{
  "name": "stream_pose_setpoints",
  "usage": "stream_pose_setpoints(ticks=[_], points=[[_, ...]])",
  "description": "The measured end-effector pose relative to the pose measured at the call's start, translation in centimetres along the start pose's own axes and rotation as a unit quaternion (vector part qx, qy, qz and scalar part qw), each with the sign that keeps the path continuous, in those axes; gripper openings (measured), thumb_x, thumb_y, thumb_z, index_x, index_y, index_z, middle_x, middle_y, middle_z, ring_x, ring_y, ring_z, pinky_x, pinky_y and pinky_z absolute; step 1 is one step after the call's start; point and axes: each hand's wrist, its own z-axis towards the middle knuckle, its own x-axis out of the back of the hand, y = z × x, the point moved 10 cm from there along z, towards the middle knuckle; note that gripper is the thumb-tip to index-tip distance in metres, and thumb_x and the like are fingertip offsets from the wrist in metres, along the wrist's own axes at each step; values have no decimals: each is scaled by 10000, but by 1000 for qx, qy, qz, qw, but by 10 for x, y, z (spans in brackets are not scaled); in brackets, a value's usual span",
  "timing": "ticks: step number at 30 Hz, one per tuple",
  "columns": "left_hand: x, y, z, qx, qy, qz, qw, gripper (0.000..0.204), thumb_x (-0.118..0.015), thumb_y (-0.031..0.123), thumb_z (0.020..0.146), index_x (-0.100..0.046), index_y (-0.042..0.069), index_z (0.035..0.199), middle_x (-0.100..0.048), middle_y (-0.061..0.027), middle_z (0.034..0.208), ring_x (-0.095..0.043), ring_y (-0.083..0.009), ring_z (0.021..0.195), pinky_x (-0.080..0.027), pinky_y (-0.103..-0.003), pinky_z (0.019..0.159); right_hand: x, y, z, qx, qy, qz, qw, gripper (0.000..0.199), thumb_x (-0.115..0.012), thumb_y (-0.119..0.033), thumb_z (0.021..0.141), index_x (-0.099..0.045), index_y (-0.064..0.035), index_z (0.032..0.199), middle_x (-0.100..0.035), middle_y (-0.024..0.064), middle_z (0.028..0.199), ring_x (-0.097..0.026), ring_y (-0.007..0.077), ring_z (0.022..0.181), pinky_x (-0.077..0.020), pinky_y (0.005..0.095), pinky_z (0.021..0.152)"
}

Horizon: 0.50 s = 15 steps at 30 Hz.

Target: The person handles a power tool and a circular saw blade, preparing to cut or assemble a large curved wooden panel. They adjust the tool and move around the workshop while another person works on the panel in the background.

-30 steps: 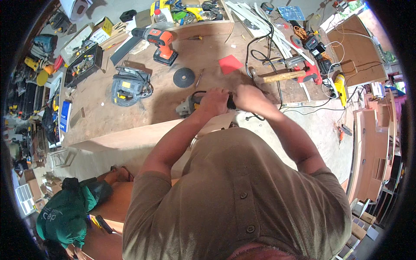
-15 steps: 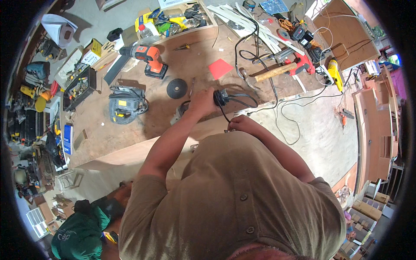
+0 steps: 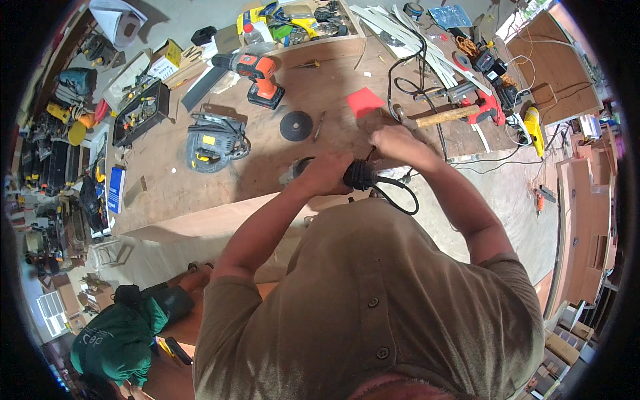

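Note:
My left hand [image 3: 327, 175] is wrapped round the body of an angle grinder, whose grey head [image 3: 291, 175] pokes out past the wrist over the bench's front edge. Black power cord [image 3: 362, 175] is wound in a bundle round the tool's rear end, and a loose loop hangs off to the right. Just above that bundle, my right hand [image 3: 398, 145] is closed on a length of the cord; its fingertips are partly hidden. A black abrasive disc [image 3: 296, 126] lies flat on the bench beyond my left hand, and a thin metal piece [image 3: 319, 125] rests beside it.
On the wooden bench [image 3: 260, 183] are a grey jigsaw [image 3: 215, 143], an orange drill [image 3: 257, 75] and a red sheet [image 3: 364, 102]. A hammer [image 3: 447, 117] lies near my right hand among cords. Behind at lower left, a person in green [image 3: 117, 340] bends down.
My right hand has moved from near my belly up and away over the bench. The grinder has come slightly nearer me, with more cord now bundled at its end.

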Motion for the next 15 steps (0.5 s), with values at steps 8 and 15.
stream_pose_setpoints(ticks=[8, 15], points=[[-20, -17, 5, 18, -36, 18, 999, 700, -766, 177, 670, -489, 38, 1298, -597, -249, 1159, -573, -433, 1099, -477, -490, 920, 33, -24, 34, -105, -52, -112, 987, 208, -616, -206, 827, -751, -61, 894, -734, 163, 927, -727, 305, 878, -578, 432, 725], [-30, -31, 3, 105, -59, 89, 989, 617, -737, 215, 694, -538, 57, 1256, -618, -211, 1178, -593, -397, 1107, -471, -482, 955, 13, -56, 16, -141, -116, -3, 983, 233, -581, -180, 835, -749, -74, 957, -728, 167, 941, -718, 337, 884, -567, 442, 728]])
